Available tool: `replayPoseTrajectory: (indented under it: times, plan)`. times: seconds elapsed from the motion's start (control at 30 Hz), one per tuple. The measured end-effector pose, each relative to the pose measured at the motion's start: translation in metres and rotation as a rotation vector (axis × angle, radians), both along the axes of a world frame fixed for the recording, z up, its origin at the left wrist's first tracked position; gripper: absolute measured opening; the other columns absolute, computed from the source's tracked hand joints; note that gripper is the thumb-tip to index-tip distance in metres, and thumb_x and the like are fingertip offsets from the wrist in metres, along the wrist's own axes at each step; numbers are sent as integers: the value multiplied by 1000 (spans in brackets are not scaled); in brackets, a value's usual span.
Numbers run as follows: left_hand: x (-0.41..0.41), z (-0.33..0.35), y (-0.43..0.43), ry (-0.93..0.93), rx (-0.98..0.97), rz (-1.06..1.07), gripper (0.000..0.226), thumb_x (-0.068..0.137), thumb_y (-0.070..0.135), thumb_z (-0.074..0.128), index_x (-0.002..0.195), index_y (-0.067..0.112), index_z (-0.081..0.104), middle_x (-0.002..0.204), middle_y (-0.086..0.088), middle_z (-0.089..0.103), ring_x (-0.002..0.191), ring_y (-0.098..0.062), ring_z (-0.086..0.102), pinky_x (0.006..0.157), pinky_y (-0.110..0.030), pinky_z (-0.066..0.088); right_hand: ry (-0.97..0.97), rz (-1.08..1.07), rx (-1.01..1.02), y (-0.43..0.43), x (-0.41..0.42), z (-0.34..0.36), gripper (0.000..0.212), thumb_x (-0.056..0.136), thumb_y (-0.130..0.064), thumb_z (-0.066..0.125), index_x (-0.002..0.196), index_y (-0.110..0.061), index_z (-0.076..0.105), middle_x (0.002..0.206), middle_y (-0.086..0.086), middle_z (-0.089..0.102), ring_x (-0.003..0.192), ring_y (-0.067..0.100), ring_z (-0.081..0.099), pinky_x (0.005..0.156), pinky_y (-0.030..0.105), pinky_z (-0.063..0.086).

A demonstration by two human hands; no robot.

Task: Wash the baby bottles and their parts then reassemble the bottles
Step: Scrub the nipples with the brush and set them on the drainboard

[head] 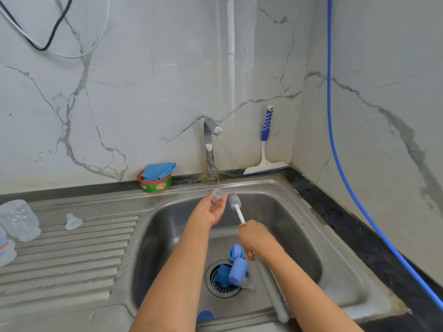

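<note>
Left grip (212,210) pinches nipple (217,195) — right grip (257,240), brush (239,213).

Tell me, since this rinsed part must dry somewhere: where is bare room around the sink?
The ribbed steel drainboard is bare from the clear silicone nipple to the basin edge, and nearer you. Crowded: clear plastic bottles at its far left, blue plastic caps piled on the drain.

A clear teat (217,195) sits at 12 o'clock of the basin (299,236). Blue caps (237,270) lie at 6. Another teat (73,221) and clear bottles (20,220) stand at 9.
</note>
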State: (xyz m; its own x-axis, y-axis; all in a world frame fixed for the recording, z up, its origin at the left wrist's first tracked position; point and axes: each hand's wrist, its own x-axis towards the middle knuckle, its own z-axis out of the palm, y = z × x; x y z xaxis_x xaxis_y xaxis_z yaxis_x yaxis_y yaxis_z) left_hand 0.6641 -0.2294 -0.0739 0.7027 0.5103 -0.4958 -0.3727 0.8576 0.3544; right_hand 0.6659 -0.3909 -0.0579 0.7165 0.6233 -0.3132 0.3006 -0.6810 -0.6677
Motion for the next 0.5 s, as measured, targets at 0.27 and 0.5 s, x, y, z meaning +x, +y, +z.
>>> replayPoseTrajectory:
  times: [0.27, 0.5]
  plan:
    - [8, -6, 3, -35, -57, 8, 41, 94, 4, 58, 131, -11, 47, 128, -22, 57, 114, -27, 61, 54, -32, 58, -89, 65, -116, 3, -1, 4, 18, 89, 8, 38, 81, -6, 47, 77, 10, 61, 51, 14, 60, 47, 22, 45]
    - [6, -6, -2, 199, 356, -47, 18, 90, 3, 62, 108, 4, 63, 103, -10, 67, 87, -16, 65, 58, -18, 57, -9, -7, -2, 0, 2, 1, 31, 96, -10, 35, 66, -17, 34, 67, 2, 42, 52, 14, 43, 45, 23, 37]
